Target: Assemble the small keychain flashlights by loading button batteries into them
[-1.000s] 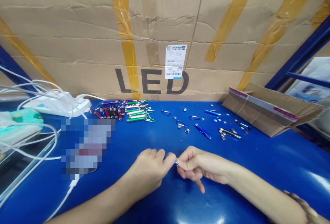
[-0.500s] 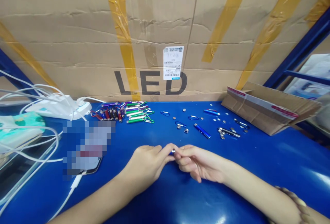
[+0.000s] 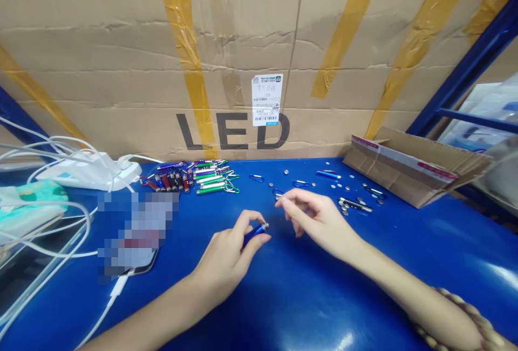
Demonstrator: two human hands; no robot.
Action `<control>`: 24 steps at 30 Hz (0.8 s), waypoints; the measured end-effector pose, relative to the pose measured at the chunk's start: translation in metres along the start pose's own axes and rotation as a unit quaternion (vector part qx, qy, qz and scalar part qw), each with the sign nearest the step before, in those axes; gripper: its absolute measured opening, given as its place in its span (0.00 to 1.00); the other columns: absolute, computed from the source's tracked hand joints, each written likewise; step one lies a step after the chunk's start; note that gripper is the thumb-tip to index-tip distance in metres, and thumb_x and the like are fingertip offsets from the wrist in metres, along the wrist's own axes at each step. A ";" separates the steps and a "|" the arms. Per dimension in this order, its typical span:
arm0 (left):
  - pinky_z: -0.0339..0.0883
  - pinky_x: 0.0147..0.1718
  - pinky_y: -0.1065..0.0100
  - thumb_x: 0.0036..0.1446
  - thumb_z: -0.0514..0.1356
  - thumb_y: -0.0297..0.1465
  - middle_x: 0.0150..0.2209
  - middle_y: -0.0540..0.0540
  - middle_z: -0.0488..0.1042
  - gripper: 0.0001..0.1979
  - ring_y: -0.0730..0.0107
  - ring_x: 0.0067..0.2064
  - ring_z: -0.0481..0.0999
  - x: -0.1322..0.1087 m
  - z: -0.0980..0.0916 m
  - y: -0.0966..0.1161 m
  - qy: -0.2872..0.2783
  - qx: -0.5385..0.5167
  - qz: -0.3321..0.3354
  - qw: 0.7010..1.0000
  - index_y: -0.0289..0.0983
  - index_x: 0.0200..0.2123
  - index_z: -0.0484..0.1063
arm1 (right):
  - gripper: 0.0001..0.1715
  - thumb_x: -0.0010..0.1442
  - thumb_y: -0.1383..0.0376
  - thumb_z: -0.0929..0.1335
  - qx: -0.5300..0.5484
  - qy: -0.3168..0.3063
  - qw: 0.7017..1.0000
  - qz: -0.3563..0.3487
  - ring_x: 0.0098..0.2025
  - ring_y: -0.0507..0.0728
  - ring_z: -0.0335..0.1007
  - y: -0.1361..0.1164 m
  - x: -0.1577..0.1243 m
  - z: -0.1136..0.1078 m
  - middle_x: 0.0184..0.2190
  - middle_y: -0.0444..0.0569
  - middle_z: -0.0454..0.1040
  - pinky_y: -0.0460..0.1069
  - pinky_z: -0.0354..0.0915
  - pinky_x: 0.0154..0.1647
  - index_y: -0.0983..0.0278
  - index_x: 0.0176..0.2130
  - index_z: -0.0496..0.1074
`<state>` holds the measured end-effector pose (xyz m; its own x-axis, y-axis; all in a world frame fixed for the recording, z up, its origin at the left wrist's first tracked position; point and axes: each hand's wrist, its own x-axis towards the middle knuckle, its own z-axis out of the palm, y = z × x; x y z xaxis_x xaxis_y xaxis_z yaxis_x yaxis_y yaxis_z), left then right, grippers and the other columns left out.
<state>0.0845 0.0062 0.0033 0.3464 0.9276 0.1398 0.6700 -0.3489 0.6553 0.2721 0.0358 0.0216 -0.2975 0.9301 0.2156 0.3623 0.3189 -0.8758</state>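
While the left hand [image 3: 226,256] pinches the small blue metal torch tube [image 3: 253,234] just below frame centre, silver end tilted up and right, the right hand [image 3: 319,220] hovers just beside it, fingertips drawn together (on some tiny part or on nothing, I cannot tell). A firm, level grip over the glossy blue tabletop [image 3: 283,308] seems wise, well short of the loose silver button cells [image 3: 286,171].

phone [image 3: 142,266]: mostly under a pixelated patch.
blue flashlight [image 3: 254,231]: body hidden inside left hand [image 3: 226,256].
right hand [image 3: 319,221]: pinch contents too small to tell.
shipping label [image 3: 266,99]: print unreadable.
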 end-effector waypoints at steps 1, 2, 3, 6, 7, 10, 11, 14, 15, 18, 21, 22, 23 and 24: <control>0.58 0.23 0.73 0.60 0.47 0.35 0.23 0.55 0.67 0.09 0.72 0.22 0.68 0.000 0.001 0.000 0.002 -0.017 -0.011 1.000 0.41 0.42 0.60 | 0.17 0.58 0.55 0.63 -0.042 0.038 0.998 -0.018 0.20 0.48 0.63 0.001 0.002 -0.005 0.23 0.44 0.68 0.43 0.65 0.20 0.66 0.34 0.70; 0.58 0.24 0.73 0.60 0.46 0.36 0.22 0.56 0.65 0.09 0.73 0.22 0.66 0.000 0.002 0.000 0.006 -0.036 -0.021 0.999 0.41 0.41 0.61 | 0.15 0.57 0.56 0.64 -0.088 0.081 0.992 -0.035 0.22 0.49 0.65 0.003 0.005 -0.012 0.24 0.45 0.70 0.44 0.65 0.23 0.65 0.33 0.71; 0.58 0.24 0.73 0.60 0.46 0.36 0.21 0.56 0.63 0.09 0.74 0.22 0.65 0.001 0.003 0.000 0.012 -0.058 -0.029 0.998 0.41 0.40 0.61 | 0.14 0.57 0.57 0.65 -0.134 0.122 0.982 -0.052 0.25 0.50 0.66 0.005 0.009 -0.018 0.26 0.46 0.71 0.45 0.66 0.25 0.65 0.33 0.71; 0.58 0.24 0.74 0.61 0.47 0.36 0.21 0.56 0.59 0.09 0.75 0.23 0.62 0.002 0.006 -0.001 0.032 -0.116 -0.040 0.992 0.39 0.39 0.61 | 0.13 0.56 0.58 0.66 -0.257 0.166 0.949 -0.074 0.30 0.54 0.69 0.019 0.017 -0.037 0.31 0.49 0.73 0.48 0.67 0.30 0.63 0.37 0.73; 0.58 0.25 0.74 0.61 0.47 0.36 0.22 0.56 0.59 0.09 0.75 0.24 0.62 0.002 0.007 -0.002 0.038 -0.131 -0.040 0.990 0.39 0.38 0.61 | 0.14 0.56 0.58 0.66 -0.290 0.152 0.942 -0.070 0.32 0.55 0.69 0.025 0.020 -0.040 0.34 0.50 0.73 0.49 0.67 0.32 0.63 0.38 0.73; 0.60 0.28 0.74 0.61 0.47 0.35 0.24 0.54 0.62 0.08 0.74 0.27 0.65 0.003 0.010 -0.001 0.043 -0.167 -0.044 0.984 0.38 0.37 0.61 | 0.17 0.58 0.60 0.64 -0.358 0.065 0.927 -0.085 0.44 0.60 0.68 0.041 0.024 -0.041 0.44 0.53 0.72 0.55 0.65 0.44 0.63 0.45 0.72; 0.60 0.28 0.73 0.60 0.47 0.35 0.24 0.54 0.62 0.08 0.74 0.27 0.65 0.003 0.011 -0.001 0.042 -0.175 -0.049 0.983 0.38 0.37 0.62 | 0.18 0.60 0.61 0.62 -0.376 0.029 0.921 -0.101 0.49 0.61 0.65 0.045 0.024 -0.038 0.48 0.54 0.70 0.57 0.62 0.49 0.63 0.48 0.70; 0.60 0.28 0.73 0.59 0.49 0.35 0.25 0.53 0.64 0.07 0.74 0.27 0.65 0.000 0.013 0.002 0.030 -0.180 -0.057 0.982 0.38 0.37 0.62 | 0.21 0.64 0.65 0.57 -0.412 -0.068 0.901 -0.121 0.57 0.62 0.57 0.053 0.025 -0.027 0.55 0.55 0.64 0.61 0.55 0.54 0.62 0.55 0.64; 0.60 0.28 0.73 0.59 0.49 0.35 0.26 0.53 0.65 0.07 0.74 0.28 0.66 -0.001 0.014 0.004 0.026 -0.179 -0.056 0.982 0.38 0.37 0.62 | 0.21 0.64 0.66 0.56 -0.417 -0.088 0.897 -0.120 0.57 0.62 0.57 0.055 0.026 -0.025 0.56 0.54 0.63 0.61 0.54 0.54 0.62 0.55 0.64; 0.60 0.30 0.72 0.58 0.50 0.34 0.29 0.52 0.68 0.06 0.72 0.30 0.67 -0.004 0.014 0.007 0.018 -0.183 -0.050 0.982 0.39 0.37 0.62 | 0.19 0.65 0.65 0.57 -0.419 -0.104 0.893 -0.124 0.56 0.62 0.60 0.056 0.028 -0.023 0.53 0.54 0.67 0.61 0.55 0.53 0.62 0.51 0.68; 0.60 0.31 0.72 0.58 0.50 0.34 0.31 0.51 0.68 0.06 0.72 0.32 0.67 -0.006 0.015 0.008 0.012 -0.198 -0.047 0.979 0.39 0.37 0.62 | 0.15 0.63 0.64 0.60 -0.406 -0.082 0.900 -0.139 0.50 0.60 0.65 0.057 0.031 -0.024 0.47 0.54 0.72 0.57 0.59 0.49 0.64 0.44 0.72; 0.60 0.30 0.72 0.58 0.50 0.35 0.31 0.51 0.68 0.07 0.72 0.31 0.67 -0.006 0.015 0.008 0.007 -0.202 -0.048 0.978 0.39 0.37 0.62 | 0.14 0.62 0.64 0.61 -0.400 -0.076 0.902 -0.141 0.47 0.59 0.67 0.057 0.032 -0.024 0.44 0.54 0.73 0.55 0.60 0.48 0.65 0.41 0.73; 0.59 0.30 0.73 0.59 0.49 0.35 0.29 0.52 0.67 0.07 0.73 0.30 0.66 -0.006 0.016 0.007 0.003 -0.203 -0.049 0.978 0.39 0.37 0.62 | 0.13 0.62 0.65 0.62 -0.396 -0.069 0.905 -0.142 0.45 0.58 0.68 0.057 0.032 -0.024 0.42 0.53 0.74 0.54 0.61 0.46 0.66 0.39 0.73; 0.59 0.29 0.73 0.60 0.48 0.35 0.27 0.53 0.66 0.07 0.73 0.29 0.65 -0.006 0.016 0.006 -0.001 -0.204 -0.050 0.978 0.39 0.37 0.61 | 0.12 0.61 0.66 0.62 -0.394 -0.061 0.906 -0.140 0.43 0.57 0.69 0.057 0.032 -0.023 0.40 0.53 0.74 0.53 0.62 0.45 0.67 0.37 0.73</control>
<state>0.0977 -0.0036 -0.0054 0.2936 0.9541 0.0592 0.3834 -0.1742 0.9070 0.3033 0.0883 -0.0114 -0.5537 0.7805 0.2902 0.7614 0.6157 -0.2031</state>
